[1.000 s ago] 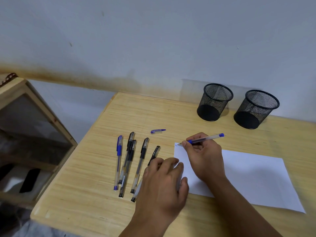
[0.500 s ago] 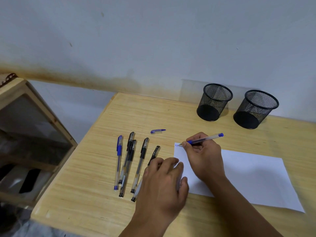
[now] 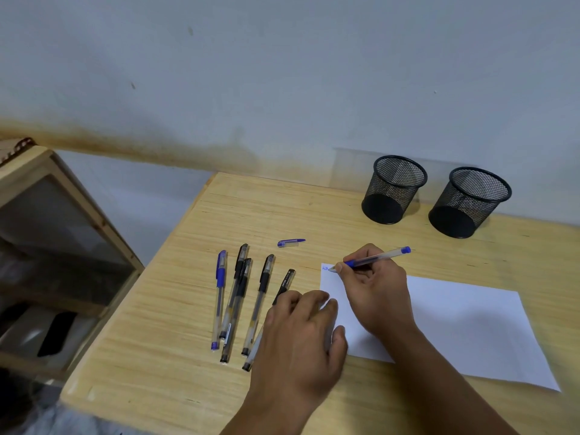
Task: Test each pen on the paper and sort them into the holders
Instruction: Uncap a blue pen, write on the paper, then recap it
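Wooden desk [image 3: 282, 215] held the paper [image 3: 464, 324]; right hand [image 3: 376, 293] pinched the blue pen [image 3: 376, 257], left hand [image 3: 301, 337] lay flat beside; light pressure seemed best.

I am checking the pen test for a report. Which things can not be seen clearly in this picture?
Head view only:
- The blue marks at the paper corner: too small to read.
- The black pen nearest the left hand: its middle is hidden under the hand.
- The paper's left edge: partly covered by both hands.
- The tip of the blue pen: partly hidden by the right hand.
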